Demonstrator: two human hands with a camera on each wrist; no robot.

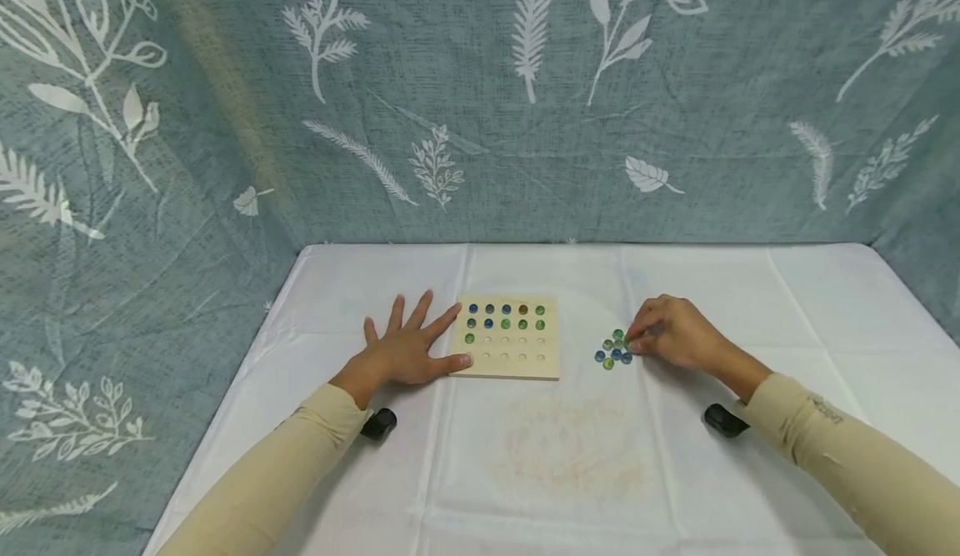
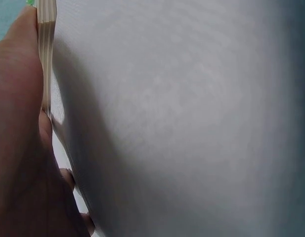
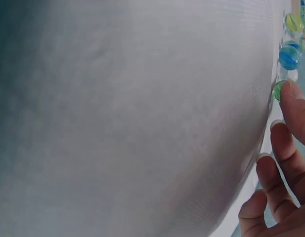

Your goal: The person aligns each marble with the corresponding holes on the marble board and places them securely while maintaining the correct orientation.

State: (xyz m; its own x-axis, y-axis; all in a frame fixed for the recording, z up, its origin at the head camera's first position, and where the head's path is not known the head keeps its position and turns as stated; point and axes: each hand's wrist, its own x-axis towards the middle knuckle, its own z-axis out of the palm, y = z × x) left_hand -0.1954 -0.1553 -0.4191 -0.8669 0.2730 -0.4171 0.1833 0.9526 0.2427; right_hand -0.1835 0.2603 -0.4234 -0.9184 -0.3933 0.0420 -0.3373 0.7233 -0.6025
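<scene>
A pale wooden board (image 1: 514, 368) with rows of round hollows lies on the table. Blue, green and one brown-orange marble (image 1: 522, 309) fill its two far rows, and a green marble (image 1: 469, 338) sits at the left of the third row. My left hand (image 1: 408, 352) is spread flat, thumb and index finger on the board's left edge. Right of the board, several loose marbles (image 1: 617, 354) lie in a cluster. At its right side my right hand (image 1: 675, 331) pinches a green marble (image 3: 278, 91) between thumb and fingers; the fingertips partly hide it.
A white cloth (image 1: 570, 456) with a faint brownish stain covers the table. Behind and to the left hang grey-green curtains (image 1: 480, 172) with white leaf prints. Black devices (image 1: 379, 423) are worn at both wrists, below the beige sleeves (image 1: 277, 473).
</scene>
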